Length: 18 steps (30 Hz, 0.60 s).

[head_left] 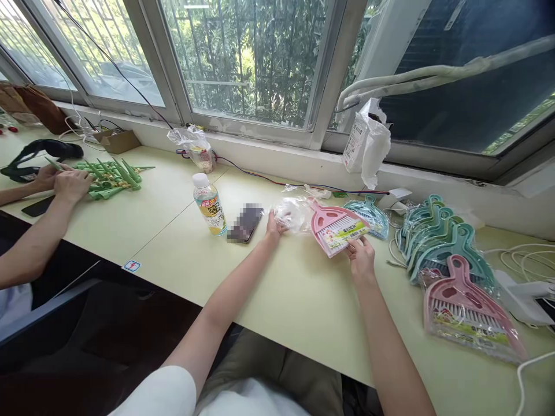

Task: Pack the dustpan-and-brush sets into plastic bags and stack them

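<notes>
A pink dustpan-and-brush set (336, 222) with a printed label across its bristles is in my right hand (363, 257), gripped at its lower right edge and tilted above the table. To its left, my left hand (273, 226) has its thumb and fingers on a crumpled clear plastic bag (297, 212), whose right part meets the pink set. Part of the left fingers is hidden by the wrist and the bag. Just behind the pink set lies a blue dustpan set (372, 215) in clear wrapping.
Wrapped green dustpan sets (451, 242) and a pink one (470, 312) lie at the right near white cables. A bottle (210, 208) and phone (245, 223) are left of my hands. Farther left, another person's hands (71, 182) are beside green pieces (115, 176).
</notes>
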Tool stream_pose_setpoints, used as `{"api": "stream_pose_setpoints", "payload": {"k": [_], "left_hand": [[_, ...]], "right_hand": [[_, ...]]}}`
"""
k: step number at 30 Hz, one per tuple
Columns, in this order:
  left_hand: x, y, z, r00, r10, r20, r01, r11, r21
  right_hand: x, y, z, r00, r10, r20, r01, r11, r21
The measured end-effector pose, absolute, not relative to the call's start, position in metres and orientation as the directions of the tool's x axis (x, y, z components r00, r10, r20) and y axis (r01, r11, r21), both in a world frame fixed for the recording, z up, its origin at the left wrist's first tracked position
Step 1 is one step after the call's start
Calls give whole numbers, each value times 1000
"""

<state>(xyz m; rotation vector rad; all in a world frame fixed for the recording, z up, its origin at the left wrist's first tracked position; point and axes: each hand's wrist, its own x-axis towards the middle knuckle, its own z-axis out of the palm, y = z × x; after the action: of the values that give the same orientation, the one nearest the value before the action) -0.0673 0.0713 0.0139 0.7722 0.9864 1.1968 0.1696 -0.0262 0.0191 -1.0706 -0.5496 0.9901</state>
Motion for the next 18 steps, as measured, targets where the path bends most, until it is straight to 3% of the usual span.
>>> {"api": "stream_pose_setpoints", "payload": {"k": [3,5,8,13,18], "left_hand": [[-62,69,13,160,959,-236,-109,254,961],[-60,67,11,226,947,-226,-19,236,971],[-64,68,9,279,947,-160,-68,186,980],[-76,74,10,199,969,-147,-370,213,904],[-72,68,13,451,874,-180,-265,324,908]], "right_hand": [[173,-26,14,601,797,-61,-371,211,-905],[173,-26,11,640,766,-58,-355,229,-906],[171,-26,11,666,743,-70,-354,233,-906],[169,-26,14,648,762,-24,-348,269,-898],[161,-27,14,595,804,-6,-356,257,-899]]}}
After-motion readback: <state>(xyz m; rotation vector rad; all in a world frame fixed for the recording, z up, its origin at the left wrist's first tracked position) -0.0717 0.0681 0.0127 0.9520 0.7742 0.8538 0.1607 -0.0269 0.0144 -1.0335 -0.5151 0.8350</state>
